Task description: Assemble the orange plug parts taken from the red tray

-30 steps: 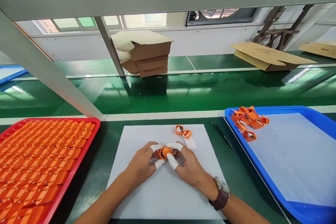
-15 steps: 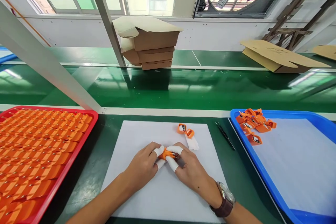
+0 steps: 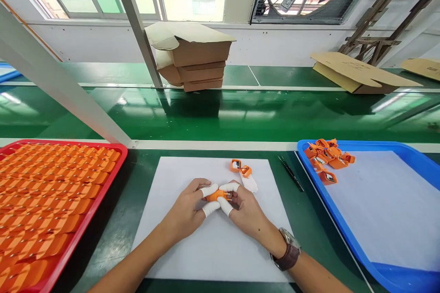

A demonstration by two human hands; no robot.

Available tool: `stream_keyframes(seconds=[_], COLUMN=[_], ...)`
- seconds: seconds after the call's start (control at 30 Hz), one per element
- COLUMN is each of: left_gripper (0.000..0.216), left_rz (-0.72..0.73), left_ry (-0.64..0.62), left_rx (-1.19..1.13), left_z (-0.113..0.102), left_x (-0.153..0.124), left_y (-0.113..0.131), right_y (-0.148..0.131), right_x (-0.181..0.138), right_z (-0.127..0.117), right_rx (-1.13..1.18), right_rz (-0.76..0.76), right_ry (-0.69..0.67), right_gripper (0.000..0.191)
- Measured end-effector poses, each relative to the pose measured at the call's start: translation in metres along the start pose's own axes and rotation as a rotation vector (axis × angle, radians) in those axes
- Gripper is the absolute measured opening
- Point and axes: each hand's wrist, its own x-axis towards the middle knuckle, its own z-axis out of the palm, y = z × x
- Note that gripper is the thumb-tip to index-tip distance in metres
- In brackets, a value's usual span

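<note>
Over the middle of the white sheet (image 3: 206,256), a small orange plastic part (image 3: 215,195) is pinched from both sides. My left hand (image 3: 185,210) grips its left end between thumb and forefinger, both in white finger cots. On the right end, the capped thumb and forefinger of my right hand (image 3: 247,215) close in, with short thin prongs showing beside them. The fingers cover much of the part. Just beyond my right hand lies an open orange piece (image 3: 245,171), its two halves joined, against a white scrap (image 3: 250,182).
To the left, a red tray (image 3: 118,147) carries rows of orange parts (image 3: 62,192). A blue tray (image 3: 378,146) at the right holds several orange pieces (image 3: 333,158) in its far left corner. Between sheet and blue tray lies a black pen (image 3: 291,174). Cardboard boxes (image 3: 199,57) stand farther back.
The orange part has turned between my fingers, now showing a smoother, rounder side. My left fingers have shifted along it. The view has moved slightly.
</note>
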Motion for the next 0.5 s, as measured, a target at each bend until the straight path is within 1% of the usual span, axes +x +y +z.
stream_keyframes(seconds=[0.13, 0.23, 0.3, 0.37, 0.47, 0.5], left_gripper=[0.029, 0.030, 0.031, 0.030, 0.030, 0.030], left_rz=[-0.153, -0.265, -0.309, -0.296, -0.200, -0.172], left_ry=[0.008, 0.058, 0.088, 0.087, 0.054, 0.039], left_rx=[-0.199, -0.311, -0.359, -0.390, -0.442, -0.451], left_z=[-0.001, 0.002, 0.004, 0.005, 0.005, 0.004], left_x=[0.000, 0.001, 0.002, 0.002, 0.001, 0.000], left_y=[-0.006, -0.007, -0.007, -0.007, -0.009, -0.010], right_y=[-0.007, -0.018, -0.024, -0.024, -0.017, -0.015], right_x=[-0.002, -0.002, -0.001, 0.000, 0.001, 0.001], right_z=[-0.002, -0.007, -0.010, -0.012, -0.010, -0.009], right_rx=[-0.028, -0.028, -0.015, -0.003, 0.048, 0.067], right_rz=[-0.076, -0.122, -0.134, -0.127, -0.100, -0.070], right_ry=[-0.042, -0.097, -0.114, -0.097, -0.048, -0.052], right_gripper=[0.023, 0.029, 0.022, 0.021, 0.011, 0.016])
